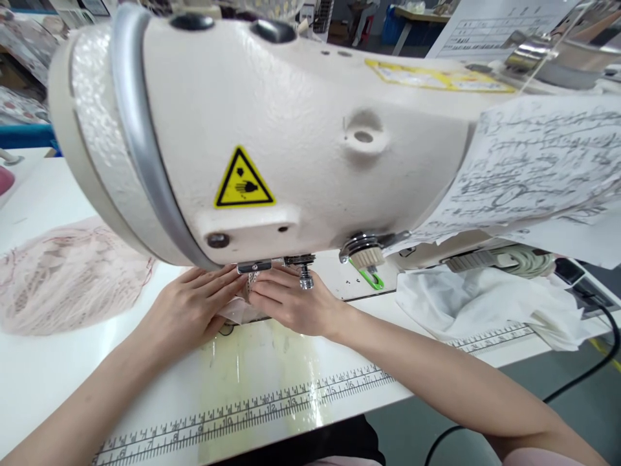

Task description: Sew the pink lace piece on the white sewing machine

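Warning sign and ruler numbers
A yellow hand-hazard triangle point(244, 181) is showing on the sewing machine point(301, 110); a ruler point(272, 404) is running through 10 and 16 along the counter point(48, 369).

The place was a sewing workshop, most probably a room of a garment factory. A large cream industrial sewing machine point(291, 129) filled the view, and it carried a yellow warning sticker point(244, 180) with a hand symbol, as factory machines do. It stood on a white work table point(58, 369) with a measuring scale point(272, 401) printed along the front edge. A heap of pink lace fabric point(68, 275) lay on the table at the left, and white cloth point(466, 298) lay at the right. A sheet of paper with handwritten notes point(538, 168) hung from the machine. Behind it, a printed form point(490, 26) and other work tables point(417, 14) were visible.
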### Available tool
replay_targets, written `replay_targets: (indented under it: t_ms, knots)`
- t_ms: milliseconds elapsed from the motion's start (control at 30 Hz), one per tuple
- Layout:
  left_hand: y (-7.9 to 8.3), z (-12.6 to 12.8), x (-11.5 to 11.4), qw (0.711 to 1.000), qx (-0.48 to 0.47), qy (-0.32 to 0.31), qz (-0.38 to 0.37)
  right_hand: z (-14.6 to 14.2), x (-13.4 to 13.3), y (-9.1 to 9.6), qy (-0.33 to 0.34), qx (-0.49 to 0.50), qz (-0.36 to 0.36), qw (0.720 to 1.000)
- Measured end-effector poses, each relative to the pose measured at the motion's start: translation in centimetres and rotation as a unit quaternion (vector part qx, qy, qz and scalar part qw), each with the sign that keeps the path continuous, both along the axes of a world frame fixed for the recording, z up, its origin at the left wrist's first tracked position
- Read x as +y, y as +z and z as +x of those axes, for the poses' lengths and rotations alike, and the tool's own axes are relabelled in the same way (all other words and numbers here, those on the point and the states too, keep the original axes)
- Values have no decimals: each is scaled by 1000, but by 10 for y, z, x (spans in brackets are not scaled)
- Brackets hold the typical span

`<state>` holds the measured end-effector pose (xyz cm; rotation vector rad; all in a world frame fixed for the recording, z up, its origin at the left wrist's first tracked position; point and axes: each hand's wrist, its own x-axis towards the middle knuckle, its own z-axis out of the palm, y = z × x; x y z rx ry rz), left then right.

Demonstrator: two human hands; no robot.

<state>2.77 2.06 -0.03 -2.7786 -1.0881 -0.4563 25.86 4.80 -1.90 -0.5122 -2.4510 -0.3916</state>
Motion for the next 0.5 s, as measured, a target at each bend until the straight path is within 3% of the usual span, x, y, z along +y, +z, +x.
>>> replay_targets:
  t_ms: [167, 333, 500]
  knots:
    - [1, 2, -1, 1000, 9, 1, 14, -2, -1, -3, 3, -14, -36, 999]
    - [1, 3, -2, 1000, 8, 5, 10, -6, -3, -7, 0, -21, -119, 993]
    - [0, 4, -3, 1000, -5, 8, 7, -6, -3, -8, 10, -7, -128, 992]
